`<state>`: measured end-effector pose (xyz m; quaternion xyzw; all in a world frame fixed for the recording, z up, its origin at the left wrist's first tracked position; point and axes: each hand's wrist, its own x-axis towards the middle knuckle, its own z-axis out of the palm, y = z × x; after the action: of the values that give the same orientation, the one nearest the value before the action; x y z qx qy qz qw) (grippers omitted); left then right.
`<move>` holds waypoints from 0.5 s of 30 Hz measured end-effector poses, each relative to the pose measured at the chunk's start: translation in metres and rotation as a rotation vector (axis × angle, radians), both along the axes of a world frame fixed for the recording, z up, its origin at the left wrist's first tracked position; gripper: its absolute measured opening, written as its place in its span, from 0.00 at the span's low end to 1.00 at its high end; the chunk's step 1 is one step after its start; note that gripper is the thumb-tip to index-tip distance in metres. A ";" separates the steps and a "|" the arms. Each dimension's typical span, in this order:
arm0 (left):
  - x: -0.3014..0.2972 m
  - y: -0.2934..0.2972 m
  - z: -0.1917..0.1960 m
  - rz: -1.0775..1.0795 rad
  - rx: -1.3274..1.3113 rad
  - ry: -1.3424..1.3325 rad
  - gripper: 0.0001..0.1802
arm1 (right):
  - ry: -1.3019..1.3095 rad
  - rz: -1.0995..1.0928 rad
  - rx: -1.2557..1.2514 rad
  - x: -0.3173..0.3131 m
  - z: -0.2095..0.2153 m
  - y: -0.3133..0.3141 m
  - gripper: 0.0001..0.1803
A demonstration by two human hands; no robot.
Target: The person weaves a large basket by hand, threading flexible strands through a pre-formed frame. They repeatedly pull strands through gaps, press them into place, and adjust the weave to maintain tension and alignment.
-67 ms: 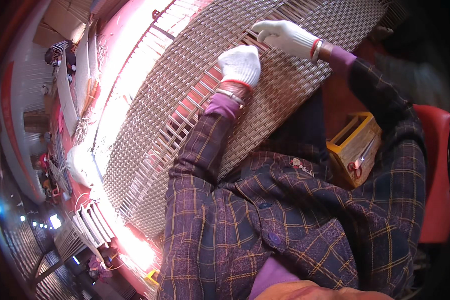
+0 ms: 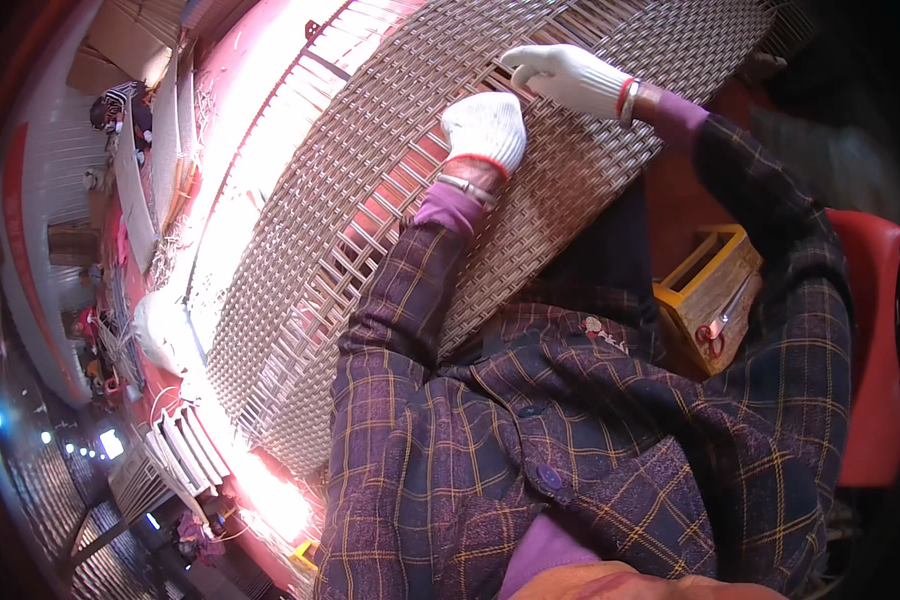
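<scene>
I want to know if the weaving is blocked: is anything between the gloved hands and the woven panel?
Nothing visible. The left hand and right hand both rest directly on the woven panel.

— What sort of place is this?

— A weaving workshop. My gloved hands work a large half-woven wicker panel (image 2: pixel 370 220) filling the upper middle of the frame.

— What else shows it?

— Loose cane strips (image 2: pixel 175 180) and stacked frames (image 2: pixel 175 445) along the left, a yellow wooden tool box (image 2: pixel 710 295) at right.
</scene>
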<state>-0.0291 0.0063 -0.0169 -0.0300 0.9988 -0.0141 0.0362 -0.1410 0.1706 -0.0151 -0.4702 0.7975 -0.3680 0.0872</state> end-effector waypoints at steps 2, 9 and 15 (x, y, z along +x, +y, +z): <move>-0.012 -0.009 -0.010 -0.027 0.160 0.049 0.16 | 0.130 0.090 -0.027 -0.002 -0.005 -0.010 0.22; 0.006 -0.020 -0.027 0.033 0.563 0.424 0.12 | 0.171 0.138 0.279 -0.004 0.010 -0.038 0.34; 0.058 0.007 -0.024 -0.122 0.566 0.964 0.22 | 0.140 0.089 0.136 -0.022 0.007 -0.037 0.31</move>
<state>0.0292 0.0129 -0.0407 0.0356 0.8672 0.2675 -0.4186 -0.1631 0.1338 -0.0086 -0.5229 0.8030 -0.2749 0.0791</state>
